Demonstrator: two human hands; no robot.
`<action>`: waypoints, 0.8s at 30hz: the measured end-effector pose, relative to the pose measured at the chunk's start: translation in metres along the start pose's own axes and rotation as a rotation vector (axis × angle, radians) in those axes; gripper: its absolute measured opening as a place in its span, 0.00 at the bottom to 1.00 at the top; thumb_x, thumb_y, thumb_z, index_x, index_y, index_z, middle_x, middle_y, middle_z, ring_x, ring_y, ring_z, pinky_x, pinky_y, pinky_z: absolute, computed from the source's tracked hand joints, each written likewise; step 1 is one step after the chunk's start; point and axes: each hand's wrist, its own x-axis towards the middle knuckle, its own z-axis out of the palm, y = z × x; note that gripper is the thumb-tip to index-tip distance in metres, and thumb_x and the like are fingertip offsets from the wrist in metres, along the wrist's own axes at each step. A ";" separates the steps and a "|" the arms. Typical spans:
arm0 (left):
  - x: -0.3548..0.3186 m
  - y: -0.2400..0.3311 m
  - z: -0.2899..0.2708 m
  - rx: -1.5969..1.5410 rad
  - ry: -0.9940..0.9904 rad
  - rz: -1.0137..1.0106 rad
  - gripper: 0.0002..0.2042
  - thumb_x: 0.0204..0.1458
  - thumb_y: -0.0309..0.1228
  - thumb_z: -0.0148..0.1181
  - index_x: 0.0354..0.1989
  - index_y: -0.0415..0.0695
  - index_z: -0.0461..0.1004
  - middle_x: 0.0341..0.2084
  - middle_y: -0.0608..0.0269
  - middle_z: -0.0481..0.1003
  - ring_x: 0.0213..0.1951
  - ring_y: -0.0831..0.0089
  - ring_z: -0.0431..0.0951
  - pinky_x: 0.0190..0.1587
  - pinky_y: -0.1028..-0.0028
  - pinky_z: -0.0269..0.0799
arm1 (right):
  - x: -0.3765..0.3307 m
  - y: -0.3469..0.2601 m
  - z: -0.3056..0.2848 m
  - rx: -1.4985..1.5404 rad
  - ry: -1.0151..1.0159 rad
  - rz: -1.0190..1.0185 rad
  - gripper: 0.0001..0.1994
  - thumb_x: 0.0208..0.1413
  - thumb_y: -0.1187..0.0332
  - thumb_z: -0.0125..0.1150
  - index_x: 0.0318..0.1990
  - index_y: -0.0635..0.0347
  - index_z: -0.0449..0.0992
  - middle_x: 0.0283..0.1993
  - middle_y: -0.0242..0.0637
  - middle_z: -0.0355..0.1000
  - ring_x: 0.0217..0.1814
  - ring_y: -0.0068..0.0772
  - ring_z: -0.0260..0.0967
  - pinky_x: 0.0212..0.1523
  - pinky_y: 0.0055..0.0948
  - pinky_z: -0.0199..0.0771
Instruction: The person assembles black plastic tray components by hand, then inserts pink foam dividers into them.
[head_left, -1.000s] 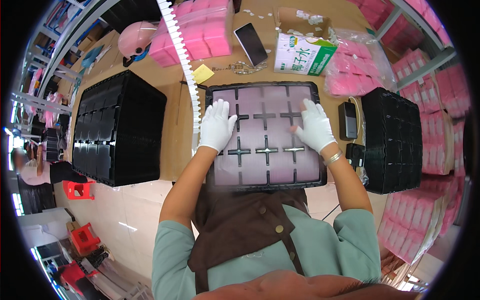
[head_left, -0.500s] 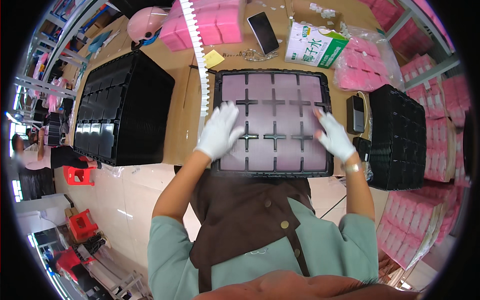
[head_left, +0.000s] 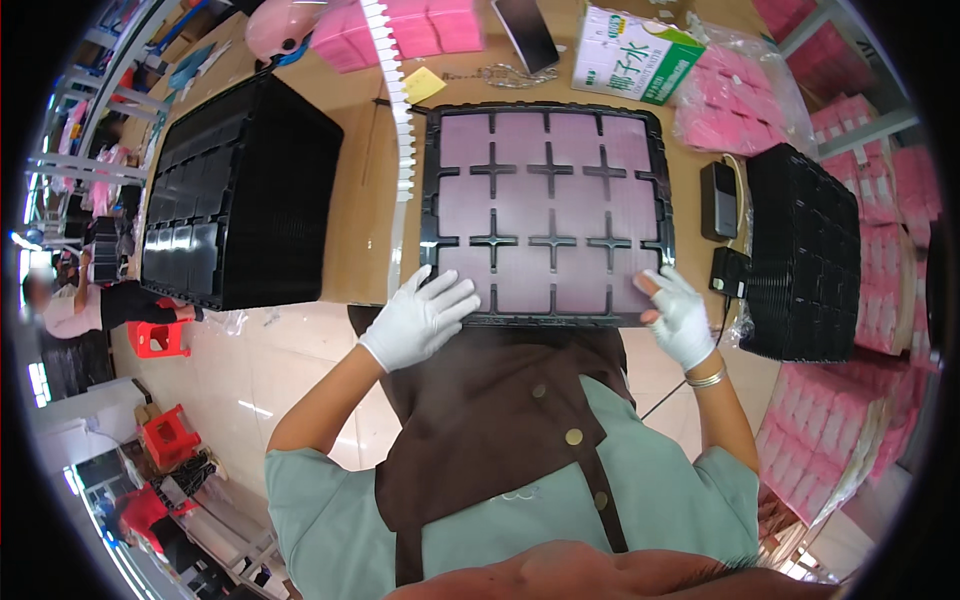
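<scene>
In front of me lies a black plastic tray (head_left: 430, 225) with cross-shaped dividers, its compartments filled with flat pale pink pieces (head_left: 520, 205). My left hand (head_left: 422, 318), in a white glove, is at the tray's near left corner with its fingers spread over the rim. At the near right corner is my right hand (head_left: 680, 318), gloved too, its fingertips bare and apart, by the tray's edge. Neither hand has anything in its grasp.
Stacks of black trays stand left (head_left: 250, 190) and right (head_left: 805, 255). A white toothed strip (head_left: 398, 130) runs beside the tray. Behind are a phone (head_left: 525, 35), a carton (head_left: 635, 60) and pink packs (head_left: 735, 105). A power bank (head_left: 718, 200) and black adapter (head_left: 729, 271) lie at right.
Both hands have slid toward me, from over the pink pieces to the tray's near corners. The whole table scene sits higher in the picture.
</scene>
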 end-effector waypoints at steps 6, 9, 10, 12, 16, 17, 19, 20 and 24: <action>-0.023 0.017 0.000 0.105 0.075 -0.154 0.15 0.49 0.33 0.59 0.47 0.47 0.72 0.42 0.62 0.75 0.52 0.60 0.71 0.59 0.53 0.59 | -0.022 0.005 -0.012 -0.064 -0.031 -0.151 0.14 0.41 0.64 0.69 0.37 0.58 0.78 0.45 0.39 0.75 0.51 0.49 0.70 0.52 0.41 0.71; -0.013 0.009 -0.002 0.019 0.103 -0.192 0.09 0.50 0.30 0.60 0.40 0.47 0.73 0.32 0.64 0.75 0.47 0.61 0.73 0.60 0.51 0.59 | -0.018 0.013 -0.007 -0.054 0.014 -0.034 0.08 0.42 0.70 0.68 0.29 0.59 0.75 0.44 0.38 0.75 0.53 0.50 0.69 0.50 0.44 0.70; -0.012 0.008 0.001 0.023 0.106 -0.189 0.09 0.50 0.30 0.60 0.40 0.47 0.73 0.32 0.64 0.75 0.47 0.61 0.73 0.60 0.51 0.59 | -0.016 0.013 -0.004 -0.056 0.020 -0.033 0.08 0.42 0.70 0.68 0.29 0.59 0.75 0.44 0.38 0.75 0.53 0.50 0.69 0.50 0.44 0.70; -0.008 0.007 0.005 -0.072 0.261 -0.345 0.10 0.51 0.33 0.59 0.40 0.45 0.74 0.39 0.61 0.77 0.51 0.58 0.72 0.59 0.52 0.60 | -0.012 0.011 0.002 -0.103 0.193 0.050 0.10 0.45 0.69 0.66 0.35 0.59 0.76 0.45 0.39 0.74 0.53 0.45 0.69 0.57 0.42 0.66; 0.020 0.032 0.007 -0.100 0.278 -0.258 0.23 0.53 0.37 0.59 0.56 0.44 0.66 0.54 0.51 0.69 0.58 0.53 0.67 0.61 0.52 0.57 | 0.000 -0.023 0.009 -0.071 0.257 0.073 0.16 0.46 0.68 0.65 0.45 0.59 0.75 0.47 0.41 0.73 0.55 0.44 0.68 0.61 0.44 0.60; 0.020 0.036 0.012 -0.059 0.224 -0.276 0.22 0.53 0.36 0.58 0.55 0.43 0.67 0.54 0.51 0.70 0.58 0.53 0.67 0.62 0.52 0.56 | -0.003 -0.027 0.012 -0.098 0.152 0.051 0.19 0.47 0.67 0.65 0.48 0.59 0.74 0.49 0.41 0.73 0.56 0.43 0.67 0.63 0.45 0.58; 0.013 0.044 0.014 -0.017 0.172 -0.297 0.21 0.53 0.35 0.58 0.54 0.42 0.68 0.54 0.51 0.70 0.58 0.54 0.67 0.62 0.52 0.55 | -0.009 -0.026 0.016 -0.162 0.048 -0.008 0.18 0.49 0.63 0.63 0.47 0.59 0.75 0.46 0.41 0.74 0.54 0.43 0.68 0.65 0.47 0.54; 0.004 0.046 0.013 0.026 0.127 -0.326 0.18 0.53 0.35 0.58 0.52 0.43 0.70 0.52 0.53 0.72 0.57 0.55 0.68 0.62 0.52 0.56 | -0.012 -0.023 0.010 -0.161 0.048 -0.011 0.18 0.49 0.63 0.63 0.47 0.59 0.75 0.46 0.41 0.74 0.54 0.43 0.68 0.65 0.47 0.54; -0.011 0.030 0.005 -0.092 0.169 -0.332 0.11 0.52 0.35 0.58 0.41 0.43 0.76 0.44 0.59 0.76 0.52 0.62 0.73 0.59 0.52 0.60 | -0.018 -0.006 -0.008 -0.130 0.037 -0.007 0.11 0.47 0.65 0.65 0.36 0.61 0.79 0.33 0.44 0.76 0.43 0.44 0.72 0.58 0.46 0.61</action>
